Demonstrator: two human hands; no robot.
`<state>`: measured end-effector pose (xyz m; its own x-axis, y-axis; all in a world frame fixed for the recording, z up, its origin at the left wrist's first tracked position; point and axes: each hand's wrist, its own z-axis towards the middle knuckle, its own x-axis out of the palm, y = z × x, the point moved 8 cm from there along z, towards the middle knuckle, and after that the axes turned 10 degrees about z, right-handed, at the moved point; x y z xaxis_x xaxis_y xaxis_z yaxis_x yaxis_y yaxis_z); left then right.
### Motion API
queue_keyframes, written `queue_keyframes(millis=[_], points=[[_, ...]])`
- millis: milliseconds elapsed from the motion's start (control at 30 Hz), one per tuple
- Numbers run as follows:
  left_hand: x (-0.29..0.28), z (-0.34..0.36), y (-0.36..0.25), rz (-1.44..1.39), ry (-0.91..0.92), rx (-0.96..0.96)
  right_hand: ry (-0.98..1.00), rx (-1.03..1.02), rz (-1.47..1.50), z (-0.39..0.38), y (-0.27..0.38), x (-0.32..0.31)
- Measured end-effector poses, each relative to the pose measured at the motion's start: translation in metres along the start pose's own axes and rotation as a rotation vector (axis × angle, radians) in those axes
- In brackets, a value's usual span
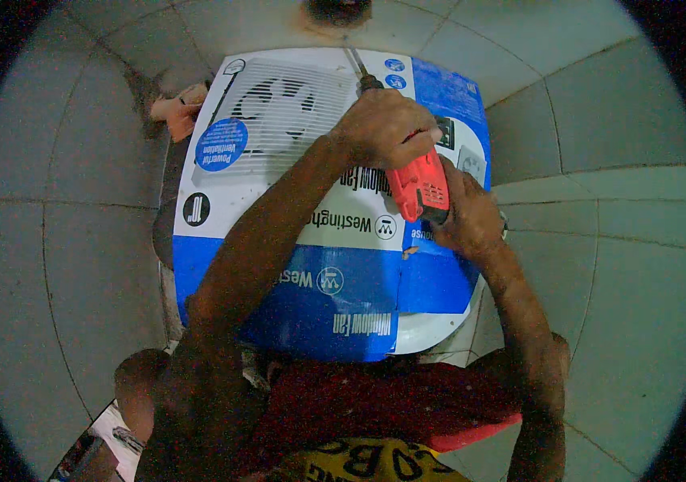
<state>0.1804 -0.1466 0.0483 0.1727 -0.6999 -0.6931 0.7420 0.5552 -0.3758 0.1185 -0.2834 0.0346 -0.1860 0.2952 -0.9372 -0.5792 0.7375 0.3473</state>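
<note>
A red power drill (419, 189) is held in both my hands above a flattened blue and white fan carton (295, 241). My left hand (387, 128) is closed over its front end, just behind the dark chuck (370, 82). My right hand (471, 213) wraps round the rear and handle side; its fingertips are partly hidden. From the chuck a long thin bit (357, 61) points away toward the tiled wall, its tip just below a dark round hole (336, 10). I cannot tell whether the tip touches the wall.
Under the carton's near right corner shows a white rounded surface (431, 333). Tiled walls (632, 265) stand close on both sides. An orange-pink object (181, 112) sits beyond the carton's left edge. A small brown scrap (410, 252) lies on the carton.
</note>
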Motion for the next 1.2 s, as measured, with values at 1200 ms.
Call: queue_keyframes(millis=[1200], points=[[-0.001,-0.003,0.003,0.144,-0.131,-0.045,-0.019,-0.004,0.019,0.005,-0.002,-0.012]])
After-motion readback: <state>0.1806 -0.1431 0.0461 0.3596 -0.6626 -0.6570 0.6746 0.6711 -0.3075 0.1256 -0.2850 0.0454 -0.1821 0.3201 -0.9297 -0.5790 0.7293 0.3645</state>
